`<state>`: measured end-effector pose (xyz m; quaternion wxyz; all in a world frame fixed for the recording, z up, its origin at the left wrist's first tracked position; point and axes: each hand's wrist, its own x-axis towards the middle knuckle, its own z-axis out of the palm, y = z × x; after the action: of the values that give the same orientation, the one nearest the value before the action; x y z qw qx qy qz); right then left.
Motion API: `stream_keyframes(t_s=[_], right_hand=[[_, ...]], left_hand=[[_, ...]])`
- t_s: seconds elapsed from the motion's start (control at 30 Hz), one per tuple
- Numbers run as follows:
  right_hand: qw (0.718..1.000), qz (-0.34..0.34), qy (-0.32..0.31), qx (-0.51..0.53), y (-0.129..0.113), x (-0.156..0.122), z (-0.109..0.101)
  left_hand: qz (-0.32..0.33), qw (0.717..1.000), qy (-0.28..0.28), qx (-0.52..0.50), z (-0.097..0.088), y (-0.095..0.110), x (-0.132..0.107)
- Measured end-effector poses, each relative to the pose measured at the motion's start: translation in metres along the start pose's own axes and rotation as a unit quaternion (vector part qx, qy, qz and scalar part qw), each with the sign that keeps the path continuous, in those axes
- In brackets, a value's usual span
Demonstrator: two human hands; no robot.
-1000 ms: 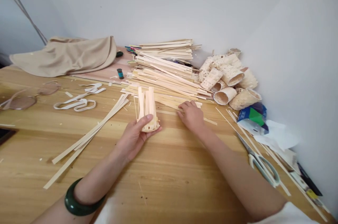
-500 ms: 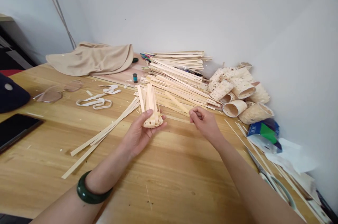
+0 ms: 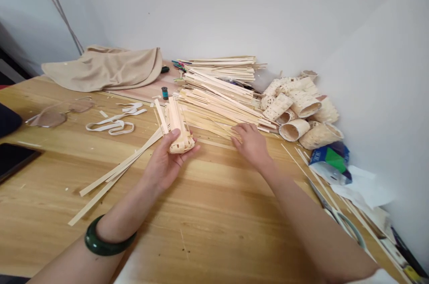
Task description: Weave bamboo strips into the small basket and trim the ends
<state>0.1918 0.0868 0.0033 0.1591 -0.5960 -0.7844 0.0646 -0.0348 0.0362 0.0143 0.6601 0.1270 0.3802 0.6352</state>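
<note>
My left hand (image 3: 164,163) is closed round a small, partly woven basket (image 3: 177,137) of pale strips, its loose uprights pointing away from me. It holds the basket just above the wooden table (image 3: 208,221). My right hand (image 3: 251,143) lies at the near edge of a big pile of flat pale strips (image 3: 217,96), fingers bent down and pinched on a thin strip (image 3: 221,127) that runs out toward the pile. A dark green bangle (image 3: 107,241) sits on my left wrist.
Several finished woven cups (image 3: 301,110) are heaped by the right wall. Scissors (image 3: 348,226) and a blue-green packet (image 3: 330,161) lie right. Long loose strips (image 3: 117,172), white bands (image 3: 110,125), glasses (image 3: 56,114), a phone (image 3: 13,159) and a beige cloth (image 3: 103,67) lie left.
My right hand, which had lifted with a pinched strip, has dropped back onto the edge of the pile. My left hand has tilted the basket to the left.
</note>
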Motion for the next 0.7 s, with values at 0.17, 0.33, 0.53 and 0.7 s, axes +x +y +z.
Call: stream_keyframes(t_s=[0.17, 0.33, 0.53, 0.7], right_hand=[[0.995, -0.039, -0.067, -0.057, -0.020, 0.004, 0.014], [0.993, -0.014, -0.090, -0.071, -0.030, 0.004, 0.021], [0.997, 0.023, -0.072, -0.003, -0.028, -0.004, 0.014], [0.989, 0.055, -0.071, 0.120, 0.003, -0.002, -0.011]], left_hand=[[-0.014, 1.000, 0.015, -0.011, 0.002, 0.005, -0.001], [-0.029, 1.000, -0.002, -0.002, 0.001, 0.004, -0.001], [-0.019, 1.000, -0.006, 0.008, 0.000, 0.002, -0.001], [-0.029, 0.999, -0.028, 0.032, 0.000, -0.003, -0.004]])
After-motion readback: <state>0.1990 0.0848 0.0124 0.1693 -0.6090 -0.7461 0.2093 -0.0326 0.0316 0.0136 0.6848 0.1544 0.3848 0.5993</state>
